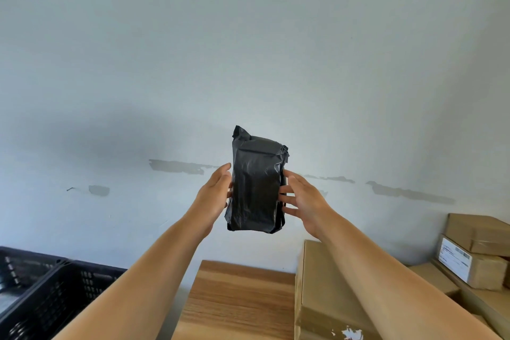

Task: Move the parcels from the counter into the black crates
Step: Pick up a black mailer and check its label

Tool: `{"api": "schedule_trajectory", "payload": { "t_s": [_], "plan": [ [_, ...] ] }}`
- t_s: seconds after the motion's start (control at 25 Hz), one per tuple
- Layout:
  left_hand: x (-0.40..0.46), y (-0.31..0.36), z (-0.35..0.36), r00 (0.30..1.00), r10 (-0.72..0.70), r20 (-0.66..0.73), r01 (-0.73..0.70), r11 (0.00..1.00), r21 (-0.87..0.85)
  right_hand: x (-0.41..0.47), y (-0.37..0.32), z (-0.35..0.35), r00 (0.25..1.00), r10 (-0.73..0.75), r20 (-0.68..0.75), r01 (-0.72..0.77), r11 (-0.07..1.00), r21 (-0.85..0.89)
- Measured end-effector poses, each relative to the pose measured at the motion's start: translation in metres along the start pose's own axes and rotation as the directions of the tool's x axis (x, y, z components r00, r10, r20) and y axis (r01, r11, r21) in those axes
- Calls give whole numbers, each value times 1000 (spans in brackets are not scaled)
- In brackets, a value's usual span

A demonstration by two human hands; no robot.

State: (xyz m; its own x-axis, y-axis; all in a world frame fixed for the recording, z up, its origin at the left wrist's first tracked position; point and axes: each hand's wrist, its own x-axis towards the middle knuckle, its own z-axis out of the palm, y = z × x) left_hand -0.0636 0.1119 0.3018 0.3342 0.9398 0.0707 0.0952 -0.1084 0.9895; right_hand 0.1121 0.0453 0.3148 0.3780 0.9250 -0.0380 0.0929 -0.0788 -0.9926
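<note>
Pale blue-grey painted wall (248, 50) fills most of the view, scuffed patches across the middle. Below it, light wood-grain worktop (237, 301) at bottom centre. Large brown cardboard box (325, 298) sits on its right side, and smaller brown cardboard parcels (474, 251) are stacked further right, one with a white label. Black perforated plastic crates (47, 292) at lower left, beside the worktop; their insides are mostly out of frame, so contents cannot be told.

Black plastic-wrapped parcel (256, 185) is up in the air, upright, above the worktop and well apart from the crates, in front of the wall. Left hand (215, 190) presses its left side, fingers behind the wrap. Right hand (300, 199) touches the right side with fingers spread and fairly straight. The grip is a two-sided press, not a wrap-around.

Risk, judged: the wrap looks slick and loose, so the parcel could slide down between the palms if pressure eases. The right hand looks lightly placed; if it comes off, the left alone may not hold. The crates are low and to the left, so a hurried swing could clip a crate rim or drop short.
</note>
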Motion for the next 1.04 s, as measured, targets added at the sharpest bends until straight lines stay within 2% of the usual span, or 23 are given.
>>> {"api": "schedule_trajectory", "payload": {
  "t_s": [0.36,0.52,0.88,1.04],
  "plan": [
    [-6,19,0,998,-8,67,8,1000,-3,-4,-7,-7,999,52,12,-53,996,72],
    [-8,24,2,998,-8,69,11,999,-41,-1,-4,-12,992,129,13,-129,975,183],
    [-7,25,6,994,-111,5,109,961,-255,-2,1,-17,983,178,37,-181,948,261],
    [-6,20,5,997,-73,24,77,946,-314,-8,0,-17,979,189,70,-201,945,256]
  ]
}}
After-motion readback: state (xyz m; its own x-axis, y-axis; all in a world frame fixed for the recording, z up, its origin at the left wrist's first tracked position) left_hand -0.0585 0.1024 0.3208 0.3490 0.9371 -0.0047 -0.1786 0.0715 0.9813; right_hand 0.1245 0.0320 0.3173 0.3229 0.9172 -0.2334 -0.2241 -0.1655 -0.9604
